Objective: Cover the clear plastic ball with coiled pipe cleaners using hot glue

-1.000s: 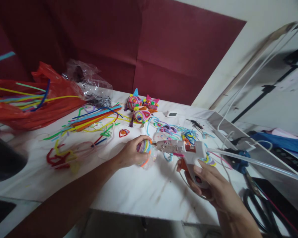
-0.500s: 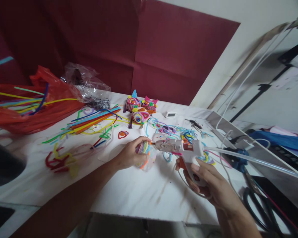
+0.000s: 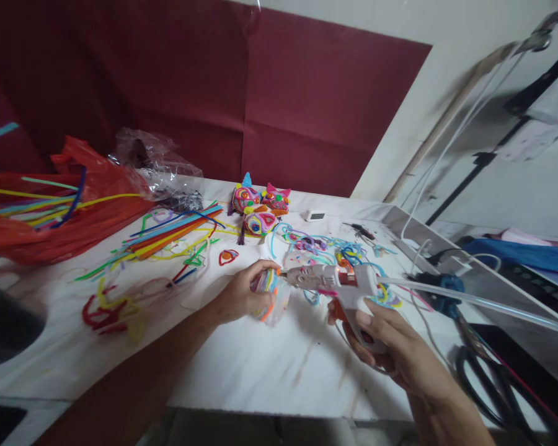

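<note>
Keeps the glue gun (image 3: 332, 276) nozzle-first at the upper edge of the striped, multicoloured piece (image 3: 268, 284), same as a second ago; shifts only the view slightly, so seems mid-gluing. Holds the piece over the tabletop (image 3: 260, 378), pinched between thumb and fingers of the left hand (image 3: 239, 294); grips the gun's handle in the closed right hand (image 3: 388, 341). Cannot tell contact from near-contact at the nozzle.

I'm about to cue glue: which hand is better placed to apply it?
Probably the right hand: it grips the glue gun, nozzle at the striped piece, while the left hand holds that piece.
</note>
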`<state>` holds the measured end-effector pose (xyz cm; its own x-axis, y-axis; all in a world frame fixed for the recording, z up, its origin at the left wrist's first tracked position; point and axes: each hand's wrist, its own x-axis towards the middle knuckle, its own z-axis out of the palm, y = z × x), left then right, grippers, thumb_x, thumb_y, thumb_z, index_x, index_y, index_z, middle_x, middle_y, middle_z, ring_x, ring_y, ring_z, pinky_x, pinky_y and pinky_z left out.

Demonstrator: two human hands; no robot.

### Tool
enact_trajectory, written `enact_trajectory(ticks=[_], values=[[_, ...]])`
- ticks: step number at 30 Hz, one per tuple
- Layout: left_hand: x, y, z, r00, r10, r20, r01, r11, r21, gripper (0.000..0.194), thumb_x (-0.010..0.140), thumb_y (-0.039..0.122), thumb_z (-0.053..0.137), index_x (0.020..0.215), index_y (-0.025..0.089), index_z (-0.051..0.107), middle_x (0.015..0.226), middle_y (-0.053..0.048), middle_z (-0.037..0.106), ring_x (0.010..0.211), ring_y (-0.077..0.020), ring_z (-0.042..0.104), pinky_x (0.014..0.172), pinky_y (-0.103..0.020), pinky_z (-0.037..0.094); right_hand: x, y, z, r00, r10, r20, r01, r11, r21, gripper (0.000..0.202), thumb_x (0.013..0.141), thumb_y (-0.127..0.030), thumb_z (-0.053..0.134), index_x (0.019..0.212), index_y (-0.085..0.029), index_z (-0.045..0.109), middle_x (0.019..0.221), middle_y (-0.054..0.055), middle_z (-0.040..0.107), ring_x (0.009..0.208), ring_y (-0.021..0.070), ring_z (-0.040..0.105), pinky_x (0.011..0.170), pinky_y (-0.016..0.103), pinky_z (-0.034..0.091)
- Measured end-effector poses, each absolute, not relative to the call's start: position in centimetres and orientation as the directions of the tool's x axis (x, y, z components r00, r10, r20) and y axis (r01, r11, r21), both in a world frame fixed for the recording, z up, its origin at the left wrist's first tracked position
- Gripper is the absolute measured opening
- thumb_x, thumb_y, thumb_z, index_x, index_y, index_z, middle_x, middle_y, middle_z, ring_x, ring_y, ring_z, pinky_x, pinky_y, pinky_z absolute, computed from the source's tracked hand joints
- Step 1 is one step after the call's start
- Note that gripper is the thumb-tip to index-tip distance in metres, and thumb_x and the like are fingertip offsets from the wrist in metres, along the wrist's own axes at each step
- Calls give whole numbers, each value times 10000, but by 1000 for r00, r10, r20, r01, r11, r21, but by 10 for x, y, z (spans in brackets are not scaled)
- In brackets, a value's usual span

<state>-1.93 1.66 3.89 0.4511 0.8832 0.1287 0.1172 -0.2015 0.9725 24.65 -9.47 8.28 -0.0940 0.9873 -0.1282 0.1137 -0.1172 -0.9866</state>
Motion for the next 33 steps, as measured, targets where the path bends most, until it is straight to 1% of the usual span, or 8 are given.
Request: enact_trajectory(ticks=[6,13,16,19,22,27,31,33], values=[[-19,17,39,452,884,118,117,-190,975,635,637,278,722,1264,195,670,1219,-86,726,1093,-282,672,946,-391,552,247,-97,83,-85,988,-126,114,-116,-987,694,825,-853,751,921,-165,754,537,-36,495,469,86,308,464,241,158],[-20,17,40,449,885,126,112,-196,974,602,657,277,759,1249,196,683,1208,-77,740,1082,-274,683,951,-379,558,250,-98,81,-106,987,-118,141,-102,-985,647,855,-833,729,797,-189,699,527,-33,493,455,83,285,442,244,146],[-20,17,39,443,888,127,106,-193,975,599,655,263,761,1246,198,687,1203,-74,740,1076,-270,685,948,-374,560,251,-98,81,-104,988,-114,144,-99,-985,640,865,-820,726,816,-183,712,525,-31,499,448,78,288,441,242,151],[-20,18,39,440,890,122,115,-191,975,601,649,260,760,1243,196,690,1181,-70,734,1058,-265,682,935,-366,558,251,-99,81,-84,990,-116,131,-105,-986,662,841,-834,746,836,-173,726,523,-32,505,452,75,299,462,245,172],[-20,18,39,439,889,128,119,-199,973,605,643,275,762,1238,193,687,1167,-70,715,1040,-258,663,917,-359,544,249,-99,82,-77,989,-129,118,-120,-986,675,822,-846,760,824,-173,727,529,-35,488,459,79,304,464,246,160],[-19,16,41,436,889,142,130,-218,967,619,612,278,731,1225,207,687,1130,-54,689,990,-242,622,869,-342,530,251,-96,80,-109,989,-104,109,-92,-990,657,857,-821,737,942,-170,760,535,-40,481,448,87,278,432,248,124],[-20,15,42,444,885,141,125,-217,968,633,613,286,720,1238,201,682,1142,-53,691,974,-241,627,876,-354,540,257,-91,72,-155,986,-64,115,-47,-992,647,885,-819,699,903,-174,740,504,-37,486,414,87,283,400,239,150],[-20,14,42,453,880,144,118,-219,969,633,624,296,727,1246,192,680,1138,-57,691,965,-240,631,872,-356,545,258,-91,70,-162,985,-62,104,-46,-994,656,883,-821,699,924,-168,754,495,-38,482,412,88,289,404,237,152]])
